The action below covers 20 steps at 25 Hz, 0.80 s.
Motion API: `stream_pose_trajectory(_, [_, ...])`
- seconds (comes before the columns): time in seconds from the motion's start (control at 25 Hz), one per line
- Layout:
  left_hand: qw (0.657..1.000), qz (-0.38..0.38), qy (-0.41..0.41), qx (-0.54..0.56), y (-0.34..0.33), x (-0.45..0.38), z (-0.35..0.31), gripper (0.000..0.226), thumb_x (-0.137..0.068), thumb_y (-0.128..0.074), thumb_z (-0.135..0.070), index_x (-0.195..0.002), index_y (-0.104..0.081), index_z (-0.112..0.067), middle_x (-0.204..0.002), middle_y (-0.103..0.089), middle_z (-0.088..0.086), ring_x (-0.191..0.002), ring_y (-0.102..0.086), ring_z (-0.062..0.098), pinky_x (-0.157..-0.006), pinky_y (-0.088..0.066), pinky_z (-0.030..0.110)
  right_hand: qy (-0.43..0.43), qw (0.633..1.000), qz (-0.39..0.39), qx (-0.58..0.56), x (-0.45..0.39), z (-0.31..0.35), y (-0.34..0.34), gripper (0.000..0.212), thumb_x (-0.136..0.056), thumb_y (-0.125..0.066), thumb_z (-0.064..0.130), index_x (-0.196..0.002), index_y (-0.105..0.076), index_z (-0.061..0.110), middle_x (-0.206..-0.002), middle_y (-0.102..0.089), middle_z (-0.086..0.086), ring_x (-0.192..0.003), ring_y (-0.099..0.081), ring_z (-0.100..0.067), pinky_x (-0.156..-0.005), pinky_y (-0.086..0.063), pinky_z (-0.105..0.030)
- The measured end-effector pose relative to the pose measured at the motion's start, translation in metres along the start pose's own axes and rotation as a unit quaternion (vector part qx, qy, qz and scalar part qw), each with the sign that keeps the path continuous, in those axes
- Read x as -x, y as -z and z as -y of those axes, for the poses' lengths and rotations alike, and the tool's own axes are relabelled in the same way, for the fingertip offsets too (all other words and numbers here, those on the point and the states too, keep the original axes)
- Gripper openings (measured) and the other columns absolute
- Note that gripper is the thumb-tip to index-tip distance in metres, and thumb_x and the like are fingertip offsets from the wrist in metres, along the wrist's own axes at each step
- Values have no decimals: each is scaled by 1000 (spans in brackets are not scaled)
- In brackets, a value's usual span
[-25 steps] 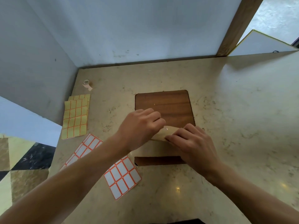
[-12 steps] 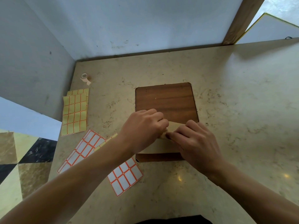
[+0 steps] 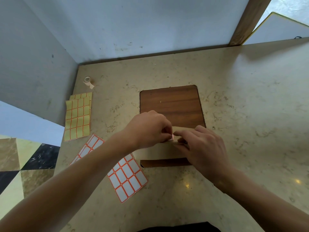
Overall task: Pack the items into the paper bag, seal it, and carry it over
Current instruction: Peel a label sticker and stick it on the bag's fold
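Observation:
A small tan paper bag (image 3: 160, 150) lies flat on the near part of a dark wooden board (image 3: 170, 104). My left hand (image 3: 148, 128) pinches a small white, red-edged sticker (image 3: 172, 137) at the bag's folded top edge. My right hand (image 3: 200, 148) lies on the bag's right half, its fingertips pressing the fold beside the sticker. Both hands hide most of the bag, and its contents cannot be seen.
Sticker sheets lie to the left: yellow ones (image 3: 77, 117) near the wall, white red-framed ones (image 3: 127, 179) under my left forearm. A small tape roll (image 3: 87, 80) stands at the back left. The beige marble table (image 3: 250, 114) ends at a wall and a wooden post (image 3: 247, 22).
The camera has tilted a little. My left fingertips now pinch a small sticker at the bag's fold; both hands have stayed on the bag, close together.

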<state>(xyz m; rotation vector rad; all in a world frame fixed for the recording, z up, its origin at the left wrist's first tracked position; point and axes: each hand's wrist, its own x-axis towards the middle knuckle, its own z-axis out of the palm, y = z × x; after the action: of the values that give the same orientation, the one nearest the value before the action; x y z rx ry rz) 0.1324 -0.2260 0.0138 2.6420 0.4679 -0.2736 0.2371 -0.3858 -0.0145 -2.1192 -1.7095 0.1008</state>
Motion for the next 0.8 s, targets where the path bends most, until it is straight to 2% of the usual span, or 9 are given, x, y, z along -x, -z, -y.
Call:
stream_pose_trajectory(0.2, [991,91,27,95,5,-3,6,11,-87,-67,-33,-90,-75,-26,-73,-63,-19,-68,-59,-2,-56,-40,10,5,999,39,23,-1,6,4,24,-84,-57,36,-99,-72,25,-73,-66,6,-64,-52,-15,-52,-36,-26])
stream_pose_trajectory(0.4, [972,135,46,187,6,0,12,6,-84,-70,-32,-85,-75,-30,-74,-66,-16,-70,-58,-8,-57,-40,6,13,998,40,39,2,8,3,13,-79,-72,30,-92,-73,25,-70,-63,7,-65,-53,-15,-54,-30,-25])
stream_pose_trajectory(0.56, [970,140,52,190,6,5,13,18,-81,-67,-44,-89,-76,-31,-79,-65,-14,-74,-57,-2,-58,-42,14,4,999,31,39,3,10,4,15,-76,-75,30,-91,-73,25,-70,-63,8,-65,-54,-14,-54,-29,-24])
stream_pose_trajectory(0.68, [969,155,45,187,8,16,15,39,-73,-61,-58,-99,-75,-32,-96,-61,-13,-89,-55,6,-76,-50,29,15,998,42,48,4,11,4,15,-78,-75,28,-93,-74,26,-70,-62,6,-64,-51,-15,-53,-31,-25])
stream_pose_trajectory(0.8, [983,139,22,119,0,29,18,36,-77,-71,-50,-110,-68,-38,-106,-57,-15,-97,-47,5,-81,-46,27,24,997,43,51,7,11,4,16,-78,-76,25,-94,-75,26,-72,-63,4,-65,-51,-16,-53,-34,-26])
